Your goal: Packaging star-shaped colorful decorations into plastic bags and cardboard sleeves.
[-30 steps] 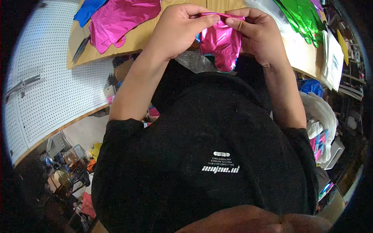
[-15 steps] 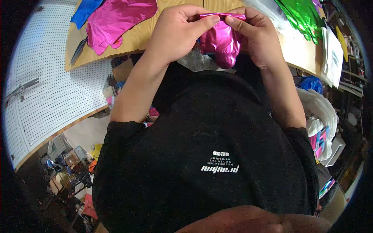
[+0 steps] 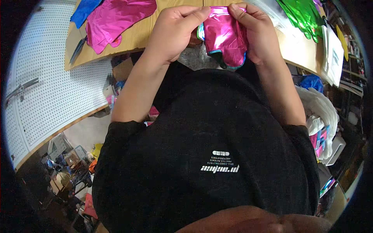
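A limp, shiny pink foil piece (image 3: 224, 37) hangs between my hands above the front edge of the wooden table. Its lower end has a rounded lobe, and a thin blue-green edge shows along its side and bottom. My left hand (image 3: 175, 33) pinches its top left corner between thumb and fingers. At the top right corner, my right hand (image 3: 261, 34) grips it the same way, thumb on the front face. The fingers behind the foil are partly hidden.
More pink foil (image 3: 112, 25) and blue foil (image 3: 83, 11) lie on the wooden table (image 3: 136, 37) at left. Green foil (image 3: 301, 17) lies at right, near hanging white sheets (image 3: 332, 56). A white perforated board (image 3: 54, 85) stands left; a white plastic bag (image 3: 320, 108) sits lower right.
The foil's top edge was rolled or folded toward me; now the front face lies flatter and more spread out. Both hands stay in nearly the same place, thumbs slightly higher.
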A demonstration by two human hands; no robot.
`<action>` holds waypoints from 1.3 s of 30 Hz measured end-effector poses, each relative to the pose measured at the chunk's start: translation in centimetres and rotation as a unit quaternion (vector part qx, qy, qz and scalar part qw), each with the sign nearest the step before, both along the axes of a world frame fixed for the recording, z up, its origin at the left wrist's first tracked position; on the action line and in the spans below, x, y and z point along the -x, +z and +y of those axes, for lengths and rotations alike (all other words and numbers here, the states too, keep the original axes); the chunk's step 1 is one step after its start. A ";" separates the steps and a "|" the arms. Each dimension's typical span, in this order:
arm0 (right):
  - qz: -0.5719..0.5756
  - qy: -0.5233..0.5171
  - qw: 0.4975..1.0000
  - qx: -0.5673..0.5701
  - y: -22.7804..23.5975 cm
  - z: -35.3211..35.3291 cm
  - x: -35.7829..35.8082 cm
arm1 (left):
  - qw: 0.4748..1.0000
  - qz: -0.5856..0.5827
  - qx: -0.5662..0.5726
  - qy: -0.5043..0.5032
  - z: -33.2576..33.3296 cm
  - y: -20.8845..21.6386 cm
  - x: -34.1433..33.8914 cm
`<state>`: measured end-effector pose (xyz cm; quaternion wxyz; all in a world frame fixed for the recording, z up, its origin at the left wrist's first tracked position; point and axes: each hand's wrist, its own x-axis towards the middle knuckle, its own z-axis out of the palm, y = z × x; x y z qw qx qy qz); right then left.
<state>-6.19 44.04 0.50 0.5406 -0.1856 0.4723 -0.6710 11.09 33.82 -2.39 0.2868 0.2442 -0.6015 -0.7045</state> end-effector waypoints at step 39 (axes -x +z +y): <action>0.428 0.133 0.894 -0.020 7.7 -0.2 0.7 | 0.980 -0.091 0.179 0.018 -0.3 3.9 -0.6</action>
